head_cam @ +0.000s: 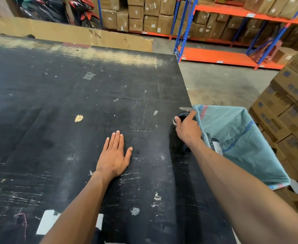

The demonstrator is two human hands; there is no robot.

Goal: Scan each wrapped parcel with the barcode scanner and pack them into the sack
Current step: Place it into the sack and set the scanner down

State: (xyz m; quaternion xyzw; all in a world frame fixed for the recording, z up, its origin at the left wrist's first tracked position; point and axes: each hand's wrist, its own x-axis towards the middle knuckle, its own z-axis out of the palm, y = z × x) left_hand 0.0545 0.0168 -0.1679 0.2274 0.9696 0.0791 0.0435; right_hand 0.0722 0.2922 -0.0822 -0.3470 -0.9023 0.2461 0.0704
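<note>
The black table [74, 103] lay broad and bare ahead of the flat left hand [114, 155], while at its right edge the green sack [241, 138] hung open-mouthed, hemmed by stacked cartons [289, 110] beyond and by the right hand [187, 128] gripping the scanner [181, 115] beside its rim.

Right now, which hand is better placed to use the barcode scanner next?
Right. The right hand already grips the barcode scanner at the table's right edge, beside the sack. The left hand lies flat on the table, apart from it.
</note>
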